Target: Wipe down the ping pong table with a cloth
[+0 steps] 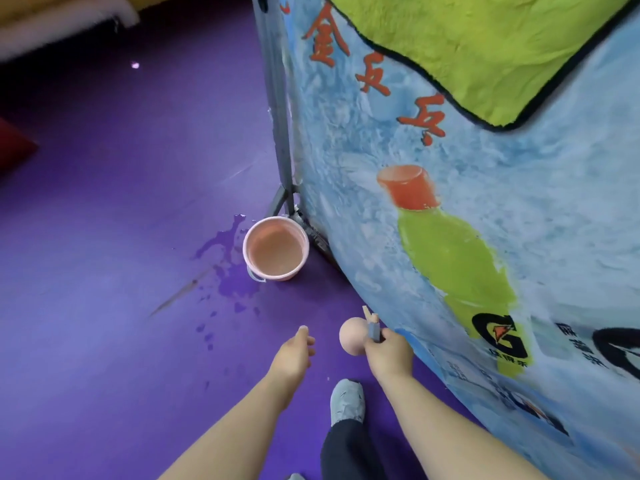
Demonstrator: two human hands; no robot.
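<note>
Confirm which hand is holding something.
The right hand, beside the banner, grips a pink round-headed object; the left hand is empty, fingers relaxed, over the purple floor.

The left hand (pixel 294 351) and right hand (pixel 389 355) are bare, as are the forearms behind the fingers. Below the right hand's fingers sits a pale grey-blue shoe (pixel 347 401) with faint darker marks, and behind it a dark navy trouser leg (pixel 346 452).

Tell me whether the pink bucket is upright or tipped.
Upright: the pink bucket stands on its base, open rim facing up.
</note>
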